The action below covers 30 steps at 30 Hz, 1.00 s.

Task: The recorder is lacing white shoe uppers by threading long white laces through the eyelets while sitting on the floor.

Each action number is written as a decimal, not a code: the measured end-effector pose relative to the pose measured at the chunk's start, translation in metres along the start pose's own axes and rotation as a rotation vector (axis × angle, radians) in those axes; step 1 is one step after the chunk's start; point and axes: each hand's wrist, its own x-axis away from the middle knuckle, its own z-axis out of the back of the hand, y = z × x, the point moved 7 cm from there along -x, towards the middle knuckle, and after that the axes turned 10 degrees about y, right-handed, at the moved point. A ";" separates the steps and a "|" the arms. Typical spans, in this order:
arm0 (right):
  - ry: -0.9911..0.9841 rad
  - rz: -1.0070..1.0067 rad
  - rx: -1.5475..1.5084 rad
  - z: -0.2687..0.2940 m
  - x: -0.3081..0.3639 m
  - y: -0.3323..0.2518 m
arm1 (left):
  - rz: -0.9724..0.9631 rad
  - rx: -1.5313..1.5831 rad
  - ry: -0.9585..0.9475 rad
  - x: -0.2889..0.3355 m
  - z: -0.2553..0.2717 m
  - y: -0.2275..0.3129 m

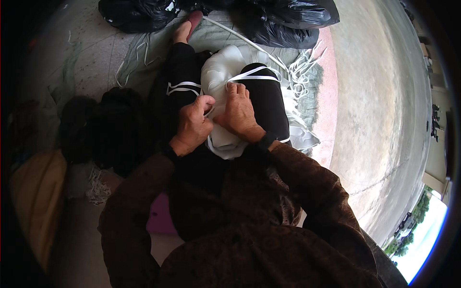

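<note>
A soft white bundle of sheet-like material (222,67) lies across my lap between my thighs. My left hand (193,124) is closed at its left edge, thumb against curled fingers, with a bit of white strap (209,112) showing by the fingers. My right hand (240,111) presses on the bundle, its fingers together and bent down, the tips at the end of a flat white strap (257,77) that crosses my right thigh. What lies under these fingers is hidden. Another white strap (185,87) rests over my left thigh.
Black plastic bags (283,21) stand beyond my feet. A tangle of white straps (303,72) and white pieces (302,137) lie to my right on green sheeting (314,93). A pale rod (240,36) slants ahead. Dark bundles (108,125) and white scraps (97,187) sit left.
</note>
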 end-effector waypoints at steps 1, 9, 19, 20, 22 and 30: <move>-0.023 -0.023 -0.002 -0.001 -0.001 0.001 | -0.006 -0.001 0.003 0.000 0.001 0.000; 0.263 0.154 -0.090 0.050 0.027 -0.027 | 0.183 -0.002 0.210 -0.004 0.017 0.004; 0.119 0.248 -0.016 0.018 0.019 -0.039 | 0.146 -0.011 0.121 -0.008 0.014 0.002; 0.119 0.223 -0.001 0.015 0.015 -0.036 | 0.216 0.041 0.127 -0.007 0.014 -0.002; 0.110 0.218 -0.013 0.013 0.018 -0.034 | 0.328 0.121 0.156 -0.003 0.014 -0.009; 0.217 0.303 0.041 0.011 0.023 -0.038 | 0.300 0.165 0.218 0.006 0.013 -0.004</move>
